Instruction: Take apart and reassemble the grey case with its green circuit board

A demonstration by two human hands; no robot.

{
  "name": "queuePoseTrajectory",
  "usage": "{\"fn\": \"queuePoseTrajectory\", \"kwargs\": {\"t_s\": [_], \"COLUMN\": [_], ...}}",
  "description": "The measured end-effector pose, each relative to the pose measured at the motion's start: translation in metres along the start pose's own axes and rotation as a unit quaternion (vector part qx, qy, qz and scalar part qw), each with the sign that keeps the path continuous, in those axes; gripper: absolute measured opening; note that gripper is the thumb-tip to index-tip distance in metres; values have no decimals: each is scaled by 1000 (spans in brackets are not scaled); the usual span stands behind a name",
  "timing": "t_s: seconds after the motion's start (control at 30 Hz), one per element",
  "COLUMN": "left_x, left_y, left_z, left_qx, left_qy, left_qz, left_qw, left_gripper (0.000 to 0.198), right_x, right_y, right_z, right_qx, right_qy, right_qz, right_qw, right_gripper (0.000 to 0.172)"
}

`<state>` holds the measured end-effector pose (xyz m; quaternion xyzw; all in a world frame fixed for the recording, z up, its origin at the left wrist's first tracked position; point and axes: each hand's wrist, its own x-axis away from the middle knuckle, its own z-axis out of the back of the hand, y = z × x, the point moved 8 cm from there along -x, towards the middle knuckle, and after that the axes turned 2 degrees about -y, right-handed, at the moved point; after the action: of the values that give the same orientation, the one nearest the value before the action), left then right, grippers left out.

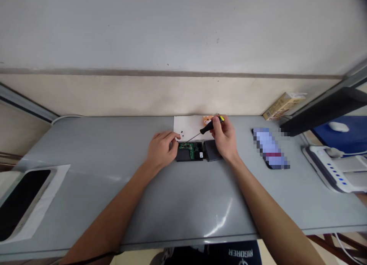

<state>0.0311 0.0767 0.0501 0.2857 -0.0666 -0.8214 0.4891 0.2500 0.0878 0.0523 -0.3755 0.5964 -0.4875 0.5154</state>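
Observation:
An opened black device with a green circuit board [191,152] lies on the grey table. My left hand [163,148] rests at its left side, fingers bent and touching its upper left edge; whether they pinch anything is too small to tell. In my right hand [225,137] is a screwdriver [207,127] with a black and yellow handle, its shaft slanting down to the board's upper left part. A dark flat cover [211,150] sits just right of the device, partly under my right hand. Behind, small dark pieces [181,132] lie on white paper [189,123].
A phone [270,148] lies to the right, near a white power strip [332,169]. Further back stand a small box [283,105] and a black monitor part [323,110]. At the far left, a black-screened device [24,198] rests on white paper. A wall closes off the back.

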Motion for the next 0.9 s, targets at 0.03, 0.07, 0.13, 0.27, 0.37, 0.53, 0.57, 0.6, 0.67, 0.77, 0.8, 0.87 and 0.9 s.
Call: {"fn": "queuePoseTrajectory", "kwargs": {"t_s": [0.03,0.07,0.13,0.27,0.37,0.53,0.57,0.6,0.67,0.77,0.8,0.87,0.9], "left_x": [0,1,1,2,2,2,2,2,2,2,2,1,1], "left_y": [0,1,1,1,-2,-5,-4,-4,-5,-4,-4,-3,-3], "left_z": [-1,-2,-4,-10,-15,-18,-18,-18,-18,-18,-18,-18,-18], "left_qx": [-1,-1,0,12,20,30,30,31,32,39,42,48,51], "left_qy": [-7,-12,-17,-36,-59,-80,-80,-78,-76,-76,-76,-76,-76], "left_qz": [0,0,-1,-9,-4,7,6,5,3,-6,-9,-12,-13], "left_qw": [1000,1000,1000,999,998,996,996,996,997,996,996,996,996], "left_gripper": [25,25,25,25,24,26,26,26,26,26,26,25,25], "right_x": [0,0,-1,-1,0,1,1,2,3,7,8,12,12], "right_y": [1,1,3,7,5,1,1,0,-3,-12,-17,-27,-31], "right_z": [-1,-1,-1,-2,-4,-6,-6,-7,-8,-11,-13,-19,-24], "right_qx": [1,1,1,24,41,56,59,63,75,105,116,135,144], "right_qy": [-3,-5,-4,-9,-17,-28,-29,-30,-30,-32,-34,-47,-56], "right_qz": [1,2,4,5,22,42,44,47,50,59,65,80,85], "right_qw": [1000,1000,1000,1000,999,997,997,996,995,992,991,986,984], "right_gripper": [35,36,35,34,33,31,31,31,31,30,30,28,27]}}
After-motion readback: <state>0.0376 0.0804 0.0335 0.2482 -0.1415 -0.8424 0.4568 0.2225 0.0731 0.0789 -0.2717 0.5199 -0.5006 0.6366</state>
